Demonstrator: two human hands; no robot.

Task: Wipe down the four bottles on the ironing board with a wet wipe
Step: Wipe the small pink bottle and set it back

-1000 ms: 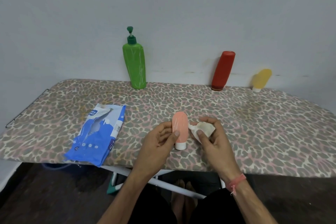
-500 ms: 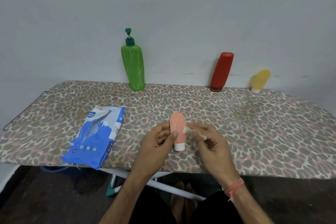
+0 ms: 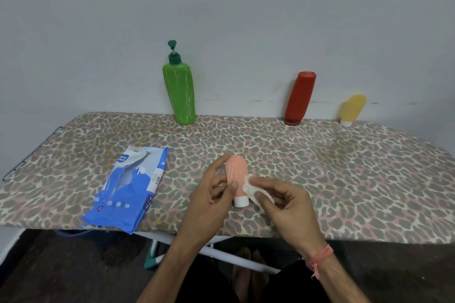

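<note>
A small pink bottle (image 3: 236, 172) with a white cap stands cap-down near the front edge of the leopard-print ironing board (image 3: 344, 167). My left hand (image 3: 211, 194) grips it from the left, thumb on its front. My right hand (image 3: 283, 200) pinches a crumpled white wet wipe (image 3: 251, 188) against the bottle's right side. A tall green pump bottle (image 3: 180, 93), a red bottle (image 3: 299, 98) and a small yellow bottle (image 3: 352, 109) stand at the back against the wall.
A blue wet-wipe packet (image 3: 128, 189), torn open, lies on the board's front left and overhangs the edge. The grey wall runs right behind the board. White board legs (image 3: 221, 253) and bare feet show below the board.
My right hand has brought the wipe in from beside the bottle and now presses it on the bottle's lower right side. My left hand keeps its hold.
</note>
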